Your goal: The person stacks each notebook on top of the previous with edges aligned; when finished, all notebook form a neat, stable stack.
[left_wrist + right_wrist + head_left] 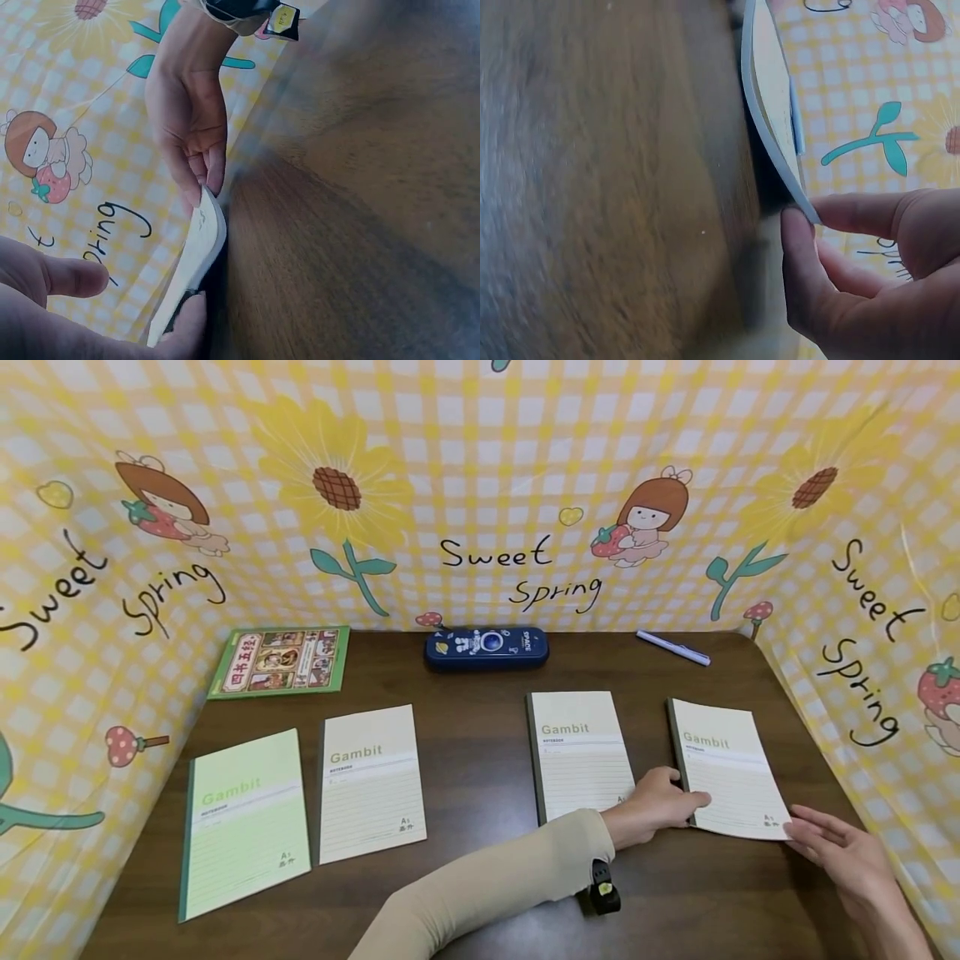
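This side of the pen (pixel 672 647), a notebook (pixel 727 768) points its long axis toward it, top first. Left hand (pixel 654 806) holds its spine, fingers parted; right hand (pixel 843 847) pinches a corner.

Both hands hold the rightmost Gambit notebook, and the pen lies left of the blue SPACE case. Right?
Not quite: the pen lies to the right of the blue SPACE case, as the head view shows. The left hand and right hand do hold the rightmost Gambit notebook.

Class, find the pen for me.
In the head view, the pen lies at the back right of the table, beyond the rightmost notebook.
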Action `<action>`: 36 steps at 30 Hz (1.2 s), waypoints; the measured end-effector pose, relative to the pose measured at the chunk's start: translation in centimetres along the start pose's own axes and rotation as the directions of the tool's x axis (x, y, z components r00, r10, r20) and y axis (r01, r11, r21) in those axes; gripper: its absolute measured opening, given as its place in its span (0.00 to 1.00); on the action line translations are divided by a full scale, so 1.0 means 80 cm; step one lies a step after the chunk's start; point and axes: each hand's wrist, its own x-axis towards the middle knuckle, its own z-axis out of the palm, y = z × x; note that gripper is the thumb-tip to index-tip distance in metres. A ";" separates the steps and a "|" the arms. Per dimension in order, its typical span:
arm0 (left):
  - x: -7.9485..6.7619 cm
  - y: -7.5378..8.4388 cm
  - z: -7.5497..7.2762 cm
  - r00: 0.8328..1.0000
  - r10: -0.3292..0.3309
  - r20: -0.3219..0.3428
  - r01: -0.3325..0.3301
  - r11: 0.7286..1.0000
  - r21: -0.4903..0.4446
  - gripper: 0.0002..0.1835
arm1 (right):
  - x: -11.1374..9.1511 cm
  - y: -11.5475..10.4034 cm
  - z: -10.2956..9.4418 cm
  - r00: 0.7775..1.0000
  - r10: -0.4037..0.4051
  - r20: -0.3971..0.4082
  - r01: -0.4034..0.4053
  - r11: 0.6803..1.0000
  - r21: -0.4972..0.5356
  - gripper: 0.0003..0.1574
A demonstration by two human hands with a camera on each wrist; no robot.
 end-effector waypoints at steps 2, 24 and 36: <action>0.000 -0.001 -0.001 1.000 0.006 -0.008 -0.006 1.000 -0.012 0.26 | 0.001 0.005 -0.003 0.999 -0.003 0.051 -0.003 0.993 0.115 0.23; 0.005 0.001 -0.019 0.986 0.116 -0.121 -0.121 0.992 -0.037 0.19 | 0.006 0.022 -0.015 0.936 -0.013 0.352 -0.086 0.960 0.265 0.30; 0.001 -0.013 -0.049 0.989 0.138 -0.057 -0.146 0.968 -0.202 0.20 | 0.002 0.009 0.004 0.925 0.012 0.379 -0.082 0.982 0.171 0.25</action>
